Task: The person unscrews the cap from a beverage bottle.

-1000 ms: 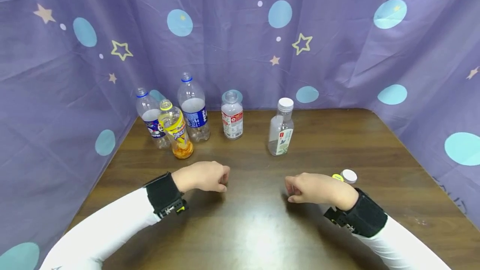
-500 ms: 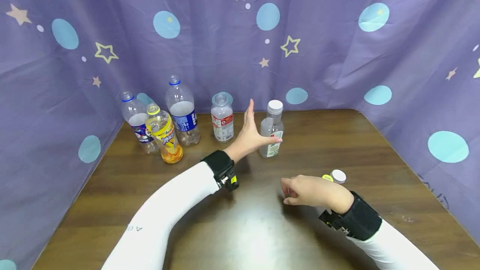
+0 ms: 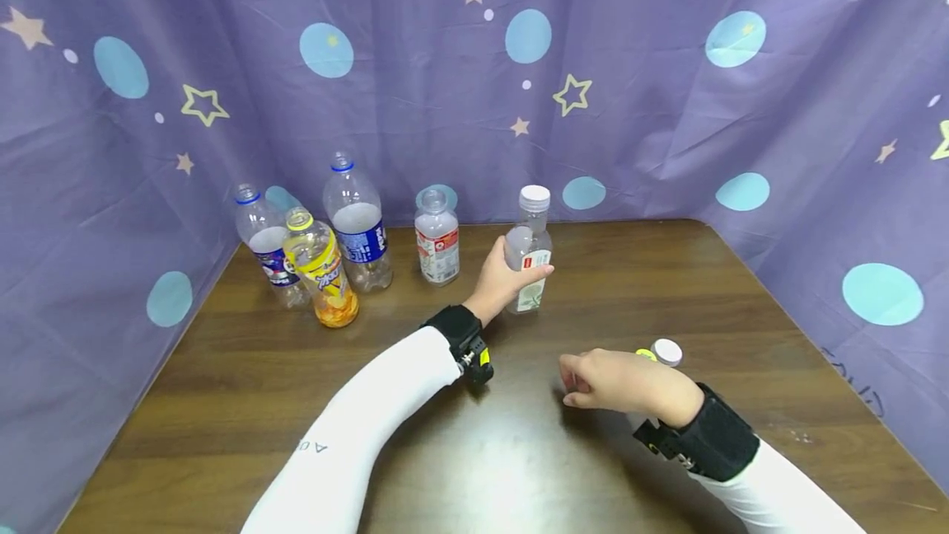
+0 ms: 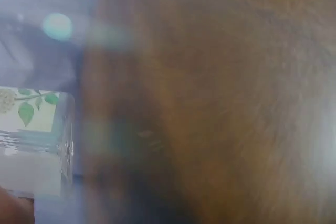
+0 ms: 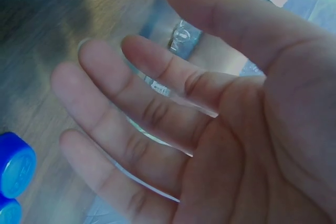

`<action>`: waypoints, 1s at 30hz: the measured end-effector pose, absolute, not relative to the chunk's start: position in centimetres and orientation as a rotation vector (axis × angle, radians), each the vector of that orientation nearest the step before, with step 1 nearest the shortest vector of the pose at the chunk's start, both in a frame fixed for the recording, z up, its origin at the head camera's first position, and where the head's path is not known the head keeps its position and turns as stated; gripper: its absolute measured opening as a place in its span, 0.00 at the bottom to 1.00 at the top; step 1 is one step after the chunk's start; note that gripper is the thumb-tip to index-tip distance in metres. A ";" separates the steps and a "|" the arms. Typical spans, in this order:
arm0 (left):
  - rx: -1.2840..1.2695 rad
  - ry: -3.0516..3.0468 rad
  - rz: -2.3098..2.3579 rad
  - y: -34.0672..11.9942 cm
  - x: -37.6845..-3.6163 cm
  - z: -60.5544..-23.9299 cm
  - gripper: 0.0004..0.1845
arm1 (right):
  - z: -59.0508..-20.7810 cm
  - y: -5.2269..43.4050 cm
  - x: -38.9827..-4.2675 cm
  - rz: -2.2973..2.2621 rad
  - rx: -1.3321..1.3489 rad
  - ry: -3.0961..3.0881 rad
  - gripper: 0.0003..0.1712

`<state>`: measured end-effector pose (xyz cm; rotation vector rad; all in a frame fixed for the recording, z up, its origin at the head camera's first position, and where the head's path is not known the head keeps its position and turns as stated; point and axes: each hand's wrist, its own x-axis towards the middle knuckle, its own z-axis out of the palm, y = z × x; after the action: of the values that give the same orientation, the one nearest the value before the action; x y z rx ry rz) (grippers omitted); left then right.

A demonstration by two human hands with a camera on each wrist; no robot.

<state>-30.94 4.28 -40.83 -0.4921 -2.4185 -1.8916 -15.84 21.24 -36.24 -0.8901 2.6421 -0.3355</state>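
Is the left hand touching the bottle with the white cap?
Touching. In the head view, the left hand has its fingers and thumb curled around the white-capped bottle, with no gap visible between them.

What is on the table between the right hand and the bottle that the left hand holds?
In the head view, only bare wooden table lies between the right hand and the white-capped bottle in the left hand.

White-capped clear bottle (image 3: 528, 247), leaf-patterned label
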 end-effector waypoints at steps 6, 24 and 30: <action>-0.694 -2.394 -1.803 0.4 -27.4 -36.4 0.36 | -35.9 21.0 -15.9 -0.322 -0.895 2.661 0.09; -0.829 -2.919 -1.338 -8.9 -17.1 -36.4 0.37 | -35.4 20.0 -16.2 -0.329 -0.943 2.602 0.10; -0.768 -2.935 -1.327 -9.1 -17.3 -36.2 0.38 | -28.1 18.7 -17.1 -0.309 -1.009 2.938 0.05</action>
<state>-17.31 -9.08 -36.22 -0.7681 -2.9346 -1.3271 -17.14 18.66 -28.12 -1.0093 2.9375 -0.3091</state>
